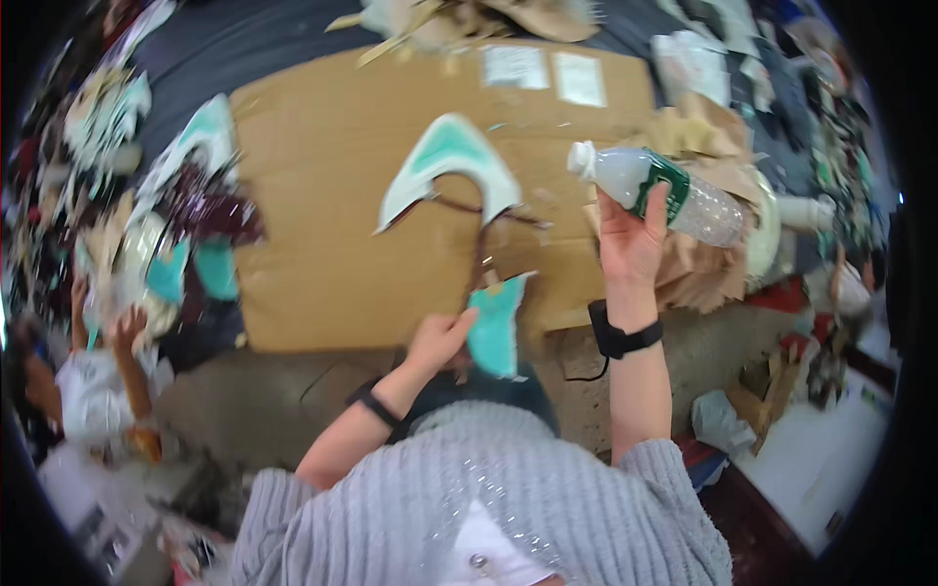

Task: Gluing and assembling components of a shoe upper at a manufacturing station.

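Head view | left hand (pixel 442 338): pinching teal piece (pixel 495 328) at near edge of cardboard (pixel 322 225) | right hand (pixel 631 239): fingers closed around clear bottle (pixel 705 209), tilted, white-capped end leftward, toward cardboard's right side | white-and-teal curved piece (pixel 448 148): lying mid-cardboard

Worktable cloth (pixel 278 44): dark blue-grey, lightly creased, exposed along the far side.
Cardboard sheet (pixel 327 234): brown, laid flat over the middle of the cloth.
Floor (pixel 337 381): dull grey-brown, visible beyond the cardboard's near edge; material too blurred to tell.
Lower right: flat white surface (pixel 840 469), table or board uncertain; cardboard box (pixel 777 396) near a pale plastic bag (pixel 721 420).
Side margins: crowded with mixed, blurred piles.
Light: fairly even; small bright spot (pixel 900 198) at far right.
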{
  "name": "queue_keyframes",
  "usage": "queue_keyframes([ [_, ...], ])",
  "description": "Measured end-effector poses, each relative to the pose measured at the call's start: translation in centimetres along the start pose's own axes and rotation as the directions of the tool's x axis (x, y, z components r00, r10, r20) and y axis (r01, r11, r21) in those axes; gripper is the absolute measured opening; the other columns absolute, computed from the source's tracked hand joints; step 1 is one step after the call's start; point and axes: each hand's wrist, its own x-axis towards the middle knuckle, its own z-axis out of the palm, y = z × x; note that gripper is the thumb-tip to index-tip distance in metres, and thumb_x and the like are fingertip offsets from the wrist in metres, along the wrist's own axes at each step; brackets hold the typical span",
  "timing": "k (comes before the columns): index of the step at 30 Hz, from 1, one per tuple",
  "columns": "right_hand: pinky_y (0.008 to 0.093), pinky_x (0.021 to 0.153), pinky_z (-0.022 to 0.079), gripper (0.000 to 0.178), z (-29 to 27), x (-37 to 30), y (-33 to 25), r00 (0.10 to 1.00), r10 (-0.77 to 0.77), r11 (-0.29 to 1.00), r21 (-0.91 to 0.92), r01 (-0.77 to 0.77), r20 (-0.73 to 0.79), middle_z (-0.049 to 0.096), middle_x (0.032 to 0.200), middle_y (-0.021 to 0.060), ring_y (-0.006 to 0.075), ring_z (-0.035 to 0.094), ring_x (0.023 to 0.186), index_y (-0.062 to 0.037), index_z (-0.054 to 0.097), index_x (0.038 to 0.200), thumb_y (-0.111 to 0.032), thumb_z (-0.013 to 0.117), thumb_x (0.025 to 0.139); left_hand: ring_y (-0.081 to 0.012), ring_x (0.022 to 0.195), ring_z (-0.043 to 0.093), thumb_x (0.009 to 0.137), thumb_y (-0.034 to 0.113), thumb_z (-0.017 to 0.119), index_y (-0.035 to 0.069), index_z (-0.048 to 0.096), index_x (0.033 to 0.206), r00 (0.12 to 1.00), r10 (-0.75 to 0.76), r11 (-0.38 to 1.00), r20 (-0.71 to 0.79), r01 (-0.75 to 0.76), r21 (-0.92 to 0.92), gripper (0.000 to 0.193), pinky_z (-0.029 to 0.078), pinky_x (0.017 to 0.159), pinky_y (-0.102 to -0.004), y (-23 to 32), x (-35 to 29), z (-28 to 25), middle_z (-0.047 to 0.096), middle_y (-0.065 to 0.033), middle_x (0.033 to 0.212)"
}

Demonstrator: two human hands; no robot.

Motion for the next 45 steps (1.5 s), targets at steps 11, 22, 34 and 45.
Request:
queue_keyframes([
  [11,0.0346,0.082,0.052,0.038,-8.2,6.2,-33.5,0.462,-0.879,0.204,-0.78,0.592,0.12,0.056,0.12,0.0083,0.02,0.057,0.104,0.0007,0.05,0.121,-0.006,0.064,0.086,-0.0089,0.053,0.055,0.097,0.03,0.048,0.003,0.059,0.089,0.707,0.374,0.921,-0.6,-0.36,0.15,0.03,0.043,0.046,-0.0205,2.4,-1.4,-9.9,0.058,-0.0035,0.063],
  [22,0.0331,0.089,0.042,0.051,-29.8,19.3,-28.4,0.52,-0.831,-0.149,-0.979,0.136,0.198,0.064,0.106,0.0135,0.0219,0.059,0.098,0.0024,0.058,0.111,-0.027,0.078,0.074,-0.005,0.062,0.049,0.098,0.017,0.048,0.004,0.058,0.089,0.461,0.628,0.763,-0.627,-0.524,0.378,0.018,0.041,0.058,-0.0188,15.1,-6.8,-6.7,0.054,0.0017,0.071],
  [34,0.0367,0.106,0.031,0.057,-13.6,12.8,-27.7,0.556,-0.754,-0.093,-0.894,0.437,0.35,0.046,0.133,0.0147,0.0267,0.044,0.124,0.0017,0.043,0.131,-0.008,0.069,0.081,-0.0068,0.064,0.051,0.098,0.019,0.048,0.003,0.059,0.094,0.406,0.74,0.654,-0.536,-0.619,0.434,0.021,0.043,0.062,-0.0199,21.2,-7.5,-2.8,0.056,-0.0001,0.074],
  [45,0.0398,0.081,0.05,0.023,-8.3,31.2,-21.1,0.861,0.042,-0.753,-0.55,0.361,0.507,0.066,0.098,0.0138,0.0343,0.062,0.093,-0.0124,0.069,0.095,-0.024,0.064,0.076,-0.0085,0.065,0.053,0.098,0.018,0.047,0.002,0.057,0.092,0.493,0.715,0.694,-0.495,-0.582,0.423,0.019,0.044,0.063,-0.0218,18.4,-8.4,-0.2,0.057,-0.0017,0.073],
])
